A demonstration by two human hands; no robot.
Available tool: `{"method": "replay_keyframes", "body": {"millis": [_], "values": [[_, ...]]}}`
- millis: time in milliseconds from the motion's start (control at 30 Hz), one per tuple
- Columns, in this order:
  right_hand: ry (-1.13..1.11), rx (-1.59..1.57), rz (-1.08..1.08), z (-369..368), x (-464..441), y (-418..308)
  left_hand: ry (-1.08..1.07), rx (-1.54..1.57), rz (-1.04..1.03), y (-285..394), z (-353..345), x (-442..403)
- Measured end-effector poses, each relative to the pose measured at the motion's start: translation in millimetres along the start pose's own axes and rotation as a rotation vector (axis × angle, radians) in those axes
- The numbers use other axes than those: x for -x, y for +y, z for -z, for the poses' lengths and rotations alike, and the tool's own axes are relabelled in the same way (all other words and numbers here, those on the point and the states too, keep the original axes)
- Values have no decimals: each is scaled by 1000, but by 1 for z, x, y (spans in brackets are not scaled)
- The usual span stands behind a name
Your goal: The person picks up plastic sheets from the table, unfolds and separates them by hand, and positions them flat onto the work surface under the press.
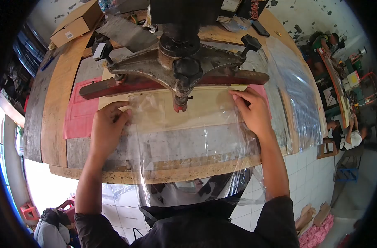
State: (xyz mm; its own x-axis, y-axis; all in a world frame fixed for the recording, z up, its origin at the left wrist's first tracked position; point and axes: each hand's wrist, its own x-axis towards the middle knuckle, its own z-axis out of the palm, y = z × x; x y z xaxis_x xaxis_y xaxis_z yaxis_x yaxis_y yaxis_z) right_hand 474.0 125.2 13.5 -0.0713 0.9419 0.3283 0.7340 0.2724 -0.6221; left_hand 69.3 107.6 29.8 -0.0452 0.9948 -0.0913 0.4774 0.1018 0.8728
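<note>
A clear plastic sheet [188, 144] stretches between my hands, its far part under the press and its near part hanging over the table's front edge. My left hand [110, 123] pinches its left side with thumb and fingers curled together. At the right side, my right hand [254, 108] has thumb and forefinger closed on the sheet near the press bar. The metal press [172, 68] stands over the table, its long reddish bar [143, 85] just beyond my fingers. Beneath the plastic lies a yellowish board [151, 120], with a pink sheet [79, 113] showing at both ends.
A stack of clear plastic sheets [300, 107] lies along the right of the wooden table [58, 107]. At the back left is a cardboard box [77, 22]; a black phone [260, 28] rests at the back right. Other people [353, 138] sit at the far right.
</note>
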Motion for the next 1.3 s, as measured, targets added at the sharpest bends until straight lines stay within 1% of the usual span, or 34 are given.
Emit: {"method": "replay_keyframes", "body": {"millis": [100, 200, 267, 400, 467, 667, 800, 900, 967, 1000, 1067, 1133, 1200, 1300], "values": [[-1, -5, 10, -1, 0, 1, 0, -32, -8, 0, 1, 0], [16, -22, 37, -2, 1, 1, 1, 22, -19, -5, 1, 0], [-8, 1, -6, 0, 1, -1, -7, -10, -5, -2, 1, 1], [-9, -4, -3, -2, 2, 1, 8, 8, -3, 0, 1, 1], [-1, 16, 17, -2, 2, 2, -7, 0, 19, 2, 2, 1], [9, 28, 36, -2, 2, 1, -4, -20, -22, -5, 2, -1], [2, 60, 52, -3, 2, 2, 3, 2, -1, -6, 2, -2], [28, 41, 116, -4, 3, 4, 11, -9, -45, -6, 3, -1], [7, 38, 42, -4, 3, 4, 8, -24, -40, -3, 2, 0], [-7, 18, 58, -5, 2, 2, 32, -34, -26, -5, 3, 0], [-1, 93, 29, -3, 2, -3, 1, -23, -118, -10, 4, -2], [6, 79, 84, -4, 1, -6, 3, -14, -77, -4, 5, 0], [18, 19, 9, -4, 2, -7, -21, 13, -55, -6, 5, -1], [-22, 88, 22, -1, 1, -7, -27, -8, -68, -5, 6, -2]]}}
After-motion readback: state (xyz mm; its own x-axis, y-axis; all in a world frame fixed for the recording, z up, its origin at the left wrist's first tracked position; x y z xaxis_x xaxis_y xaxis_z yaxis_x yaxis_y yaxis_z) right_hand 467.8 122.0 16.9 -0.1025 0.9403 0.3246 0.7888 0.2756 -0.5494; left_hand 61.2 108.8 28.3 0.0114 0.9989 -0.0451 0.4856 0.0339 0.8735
